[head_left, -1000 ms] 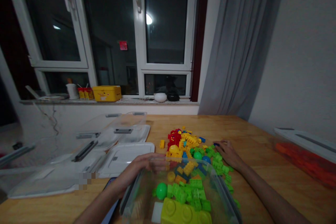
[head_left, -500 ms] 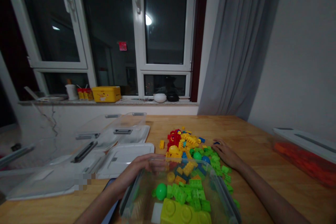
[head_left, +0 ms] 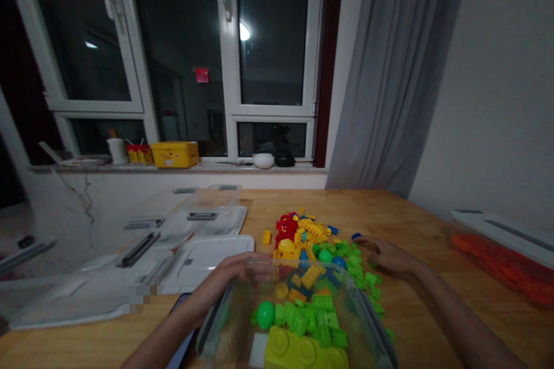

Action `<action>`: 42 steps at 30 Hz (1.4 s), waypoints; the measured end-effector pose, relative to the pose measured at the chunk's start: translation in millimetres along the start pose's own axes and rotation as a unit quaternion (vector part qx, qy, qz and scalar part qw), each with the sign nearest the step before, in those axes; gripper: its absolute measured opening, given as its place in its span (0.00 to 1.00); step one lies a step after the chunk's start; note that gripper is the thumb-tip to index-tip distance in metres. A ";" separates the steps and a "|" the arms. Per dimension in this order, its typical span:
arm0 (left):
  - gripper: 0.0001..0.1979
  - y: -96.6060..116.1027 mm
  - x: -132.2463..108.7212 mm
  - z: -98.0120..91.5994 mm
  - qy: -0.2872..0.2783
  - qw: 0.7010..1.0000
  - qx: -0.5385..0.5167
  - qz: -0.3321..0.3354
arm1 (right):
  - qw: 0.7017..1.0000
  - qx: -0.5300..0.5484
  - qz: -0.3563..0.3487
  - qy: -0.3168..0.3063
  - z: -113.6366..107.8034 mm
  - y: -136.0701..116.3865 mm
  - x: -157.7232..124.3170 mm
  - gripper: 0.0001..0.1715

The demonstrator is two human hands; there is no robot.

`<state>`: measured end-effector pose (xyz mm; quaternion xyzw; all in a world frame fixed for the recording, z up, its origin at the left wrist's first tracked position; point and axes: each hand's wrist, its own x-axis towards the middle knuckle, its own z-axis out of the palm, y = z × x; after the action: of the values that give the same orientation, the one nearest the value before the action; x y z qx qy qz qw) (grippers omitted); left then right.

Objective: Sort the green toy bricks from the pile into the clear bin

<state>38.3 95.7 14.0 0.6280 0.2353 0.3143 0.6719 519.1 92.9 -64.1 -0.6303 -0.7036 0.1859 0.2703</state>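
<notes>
My left hand (head_left: 225,285) grips the far left rim of a clear plastic tub (head_left: 370,331) that is tilted toward me. Inside it lie green and yellow toy bricks, a green ball (head_left: 265,314) and a big lime block (head_left: 303,350). A pile of loose bricks (head_left: 314,239) in red, yellow, green and blue spreads on the wooden table (head_left: 415,225) just beyond the tub. My right hand (head_left: 387,256) lies at the pile's right edge, fingers curved over green bricks, next to a small blue brick (head_left: 356,236).
Several clear tubs and white lids (head_left: 203,256) lie at the left. A lidded tub of orange pieces (head_left: 506,256) stands at the right edge. A yellow box (head_left: 175,153), cups and bowls (head_left: 264,160) line the windowsill. A grey curtain (head_left: 389,69) hangs at the right.
My right hand has slid back toward me and to the right along the edge of the green bricks, uncovering the small blue brick. My left hand and the tub have stayed put.
</notes>
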 end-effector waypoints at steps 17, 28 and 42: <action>0.28 -1.1 -0.2 -0.3 -0.024 1.000 0.002 0.007 | 0.998 0.014 -0.036 0.044 11.2 1.4 2.5 0.26; 0.27 0.8 0.7 0.9 -0.023 1.000 -0.006 0.009 | 0.993 -0.018 -0.005 0.117 6.7 -6.8 1.5 0.22; 0.28 12.1 -1.8 10.3 -0.016 0.999 -0.030 -0.003 | 0.975 0.037 -0.033 0.215 -9.8 -58.6 5.6 0.19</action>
<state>42.8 87.4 26.9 0.6120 0.2172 0.3090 0.6949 478.7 89.6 -20.3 -0.6213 -0.6421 0.0628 0.4448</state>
